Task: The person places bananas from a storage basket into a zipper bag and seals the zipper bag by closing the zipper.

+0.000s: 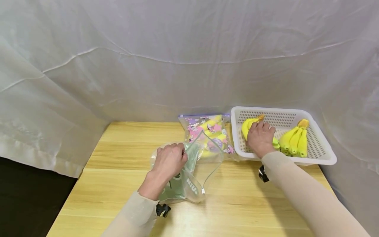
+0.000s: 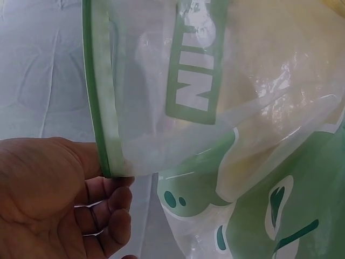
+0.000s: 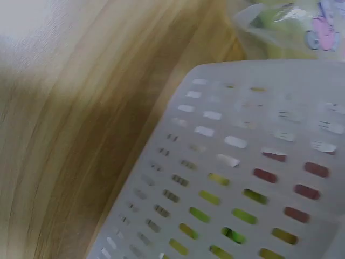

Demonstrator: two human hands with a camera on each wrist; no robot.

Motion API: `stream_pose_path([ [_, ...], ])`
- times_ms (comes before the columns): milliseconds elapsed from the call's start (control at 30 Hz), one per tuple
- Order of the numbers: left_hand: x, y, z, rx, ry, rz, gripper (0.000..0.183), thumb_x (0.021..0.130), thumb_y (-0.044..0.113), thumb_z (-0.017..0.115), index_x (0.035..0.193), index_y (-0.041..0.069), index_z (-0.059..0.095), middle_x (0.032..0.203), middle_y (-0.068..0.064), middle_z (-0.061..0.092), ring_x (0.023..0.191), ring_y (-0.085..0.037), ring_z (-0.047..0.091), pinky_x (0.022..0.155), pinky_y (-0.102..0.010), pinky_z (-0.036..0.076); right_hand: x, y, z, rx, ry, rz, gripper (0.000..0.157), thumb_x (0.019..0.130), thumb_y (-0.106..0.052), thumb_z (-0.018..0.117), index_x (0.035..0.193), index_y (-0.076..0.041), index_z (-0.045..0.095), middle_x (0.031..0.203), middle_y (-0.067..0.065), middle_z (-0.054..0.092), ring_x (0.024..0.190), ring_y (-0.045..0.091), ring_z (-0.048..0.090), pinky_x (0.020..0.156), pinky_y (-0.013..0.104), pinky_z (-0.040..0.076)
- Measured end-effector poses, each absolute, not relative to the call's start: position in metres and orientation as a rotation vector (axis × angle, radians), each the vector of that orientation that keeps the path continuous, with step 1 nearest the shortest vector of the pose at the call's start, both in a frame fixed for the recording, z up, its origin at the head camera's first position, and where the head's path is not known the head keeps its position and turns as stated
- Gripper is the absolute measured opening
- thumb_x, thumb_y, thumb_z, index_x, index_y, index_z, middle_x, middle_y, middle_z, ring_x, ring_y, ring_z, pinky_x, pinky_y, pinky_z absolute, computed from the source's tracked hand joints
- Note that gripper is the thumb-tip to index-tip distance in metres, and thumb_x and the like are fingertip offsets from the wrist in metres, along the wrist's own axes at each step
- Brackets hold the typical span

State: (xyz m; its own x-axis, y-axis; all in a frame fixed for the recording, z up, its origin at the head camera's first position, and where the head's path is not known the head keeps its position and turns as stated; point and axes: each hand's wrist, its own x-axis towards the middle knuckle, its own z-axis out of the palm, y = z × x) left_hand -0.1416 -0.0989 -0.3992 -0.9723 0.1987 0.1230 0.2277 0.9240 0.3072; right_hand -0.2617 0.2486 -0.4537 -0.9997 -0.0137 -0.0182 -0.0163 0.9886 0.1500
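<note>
My left hand (image 1: 171,160) pinches the green-edged mouth of a clear and green zip bag (image 2: 259,140), raised off the table with its opening spread toward the right. In the left wrist view the thumb and fingers are at one end of the green zip edge (image 2: 96,81). Inside the white basket, my right hand (image 1: 261,137) curls its fingers over a bunch of bananas (image 1: 247,127) at the left. A second bunch of bananas (image 1: 296,140) lies toward the basket's right end. From the right wrist, the basket wall hides most of my right hand.
The white perforated basket (image 1: 324,161) stands at the back right of the wooden table (image 1: 118,184). Left of it lies a patterned zip bag (image 1: 192,126) with bananas inside, partly behind the green bag. A pale curtain (image 1: 177,82) hangs behind the table.
</note>
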Motion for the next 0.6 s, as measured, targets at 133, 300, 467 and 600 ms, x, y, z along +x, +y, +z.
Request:
stream_pose_path([
  [133,-0.141,-0.098,-0.398,-0.322,-2.97,-0.497,0.018,0.097,0.019,0.065,0.081,0.015,0.06,0.073,0.003,0.056,0.068,-0.021,0.052,0.07,-0.043,0.042,-0.258,0.248,-0.448,-0.006,3.102,0.184,0.082,0.092,-0.04,0.072,0.136,0.022,0.042,0.12,0.04,0.049,0.113,0.056,0.048,0.099,0.071,0.038],
  [300,-0.14,-0.098,-0.398,-0.302,-2.953,-0.498,0.016,0.096,0.018,0.066,0.082,0.016,0.06,0.074,0.003,0.056,0.069,-0.022,0.051,0.07,-0.041,0.04,-0.253,0.246,-0.436,0.001,3.11,0.067,0.098,0.089,-0.045,0.076,0.144,0.024,0.033,0.117,0.04,0.05,0.115,0.058,0.048,0.1,0.07,0.04],
  [467,-0.14,-0.098,-0.398,-0.293,-2.957,-0.5,0.015,0.094,0.017,0.065,0.08,0.016,0.059,0.075,0.002,0.055,0.07,-0.022,0.05,0.069,-0.041,0.04,-0.243,0.245,-0.419,0.005,3.114,-0.05,0.096,0.086,-0.048,0.079,0.137,0.022,0.037,0.11,0.037,0.048,0.11,0.057,0.049,0.097,0.07,0.042],
  [600,-0.141,-0.097,-0.398,-0.297,-2.96,-0.495,0.017,0.092,0.018,0.065,0.078,0.016,0.056,0.074,0.002,0.054,0.07,-0.023,0.049,0.069,-0.039,0.038,-0.234,0.245,-0.406,0.018,3.132,-0.114,0.094,0.085,-0.05,0.08,0.131,0.02,0.041,0.111,0.036,0.048,0.107,0.054,0.047,0.095,0.07,0.042],
])
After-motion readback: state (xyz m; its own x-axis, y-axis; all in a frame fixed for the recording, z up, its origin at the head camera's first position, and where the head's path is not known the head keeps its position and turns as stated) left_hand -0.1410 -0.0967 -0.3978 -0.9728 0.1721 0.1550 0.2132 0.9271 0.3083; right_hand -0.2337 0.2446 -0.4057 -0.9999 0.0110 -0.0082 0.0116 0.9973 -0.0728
